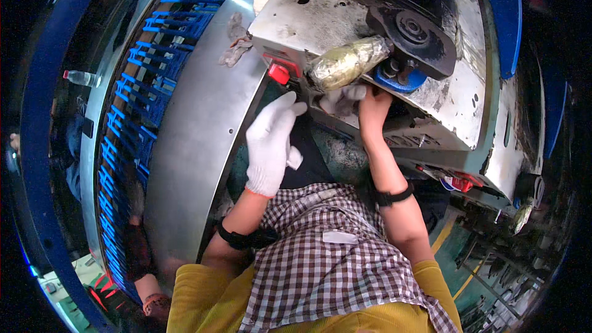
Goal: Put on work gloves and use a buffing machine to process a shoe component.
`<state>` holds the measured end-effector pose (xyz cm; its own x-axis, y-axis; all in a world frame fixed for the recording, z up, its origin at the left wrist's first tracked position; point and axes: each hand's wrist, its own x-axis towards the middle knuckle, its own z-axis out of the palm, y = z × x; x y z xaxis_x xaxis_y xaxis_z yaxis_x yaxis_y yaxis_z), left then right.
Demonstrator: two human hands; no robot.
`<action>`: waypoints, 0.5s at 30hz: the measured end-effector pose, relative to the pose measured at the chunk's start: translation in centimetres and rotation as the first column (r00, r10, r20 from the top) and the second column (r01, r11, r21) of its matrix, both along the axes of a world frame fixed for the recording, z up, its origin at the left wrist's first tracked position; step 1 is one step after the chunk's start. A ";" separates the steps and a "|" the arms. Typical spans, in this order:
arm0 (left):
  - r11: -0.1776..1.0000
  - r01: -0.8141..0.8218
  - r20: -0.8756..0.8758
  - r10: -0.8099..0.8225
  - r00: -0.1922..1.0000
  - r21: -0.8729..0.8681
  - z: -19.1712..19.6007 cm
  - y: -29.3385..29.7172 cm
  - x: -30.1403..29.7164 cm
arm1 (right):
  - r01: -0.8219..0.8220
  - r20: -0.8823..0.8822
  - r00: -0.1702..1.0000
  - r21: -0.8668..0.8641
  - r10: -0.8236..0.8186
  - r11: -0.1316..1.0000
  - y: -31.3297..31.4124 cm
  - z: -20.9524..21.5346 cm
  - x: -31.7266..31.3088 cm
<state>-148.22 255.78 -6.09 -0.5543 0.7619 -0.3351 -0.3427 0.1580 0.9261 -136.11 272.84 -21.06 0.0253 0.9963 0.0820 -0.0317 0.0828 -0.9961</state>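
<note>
Right now the person's left hand (271, 139), in a white knitted glove, is raised just below the red switch (279, 74) on the worn white machine (290, 15); its fingers are loosely bent and stand apart from the thumb, and I see nothing held in them. The right hand (374, 108) reaches under the machine's front edge, bare at the wrist, its fingertips hidden, so I can't tell whether they pinch anything. Just to its left is a whitish bundle (340, 100), glove or cloth, below a foil-wrapped roll (348, 61); whether hand and bundle touch is unclear from here. Beside the roll sits a dark wheel housing (413, 28) above a blue disc (404, 81). Crumpled gloves (236, 46) lie on the metal sheet (191, 117) to the left.
</note>
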 end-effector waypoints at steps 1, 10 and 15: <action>0.999 0.038 -0.026 -0.038 0.999 -0.001 -0.2 0.0 0.1 | -0.011 0.254 0.967 0.110 -0.018 0.994 1.2 -1.9 -0.6; 0.999 0.023 -0.108 -0.026 0.994 -0.036 -2.2 -0.5 -1.3 | -0.366 0.936 0.341 0.220 -0.090 0.904 -0.2 -7.7 0.5; 0.999 0.036 0.125 -0.038 0.991 0.014 -1.5 -1.3 -2.3 | -0.305 0.897 0.441 0.142 0.008 0.942 -0.4 -7.5 2.1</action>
<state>-150.53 254.52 -7.55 -0.4797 0.7854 -0.3913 -0.4504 0.1624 0.8779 -133.96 272.43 -28.60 -0.3621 0.9108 0.1984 0.8014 0.4128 -0.4328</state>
